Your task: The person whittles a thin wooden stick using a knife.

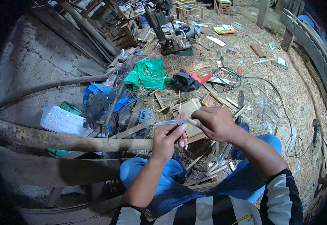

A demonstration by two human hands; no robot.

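Observation:
A knife with a narrow metal blade extends leftward from my right hand, whose fingers are closed round its handle end. My left hand has its thumb near the blade and its fingers curled beneath, pinching a thin light strip. The strip stands roughly upright and passes the blade at the hands. Both hands are close together above my knees. The knife's handle is mostly hidden in my right fist.
A wooden pole runs in from the left towards my left wrist. Wood scraps lie between my legs. Ahead are a green plastic bag, a red tool, a metal machine and black cables on the straw-covered ground.

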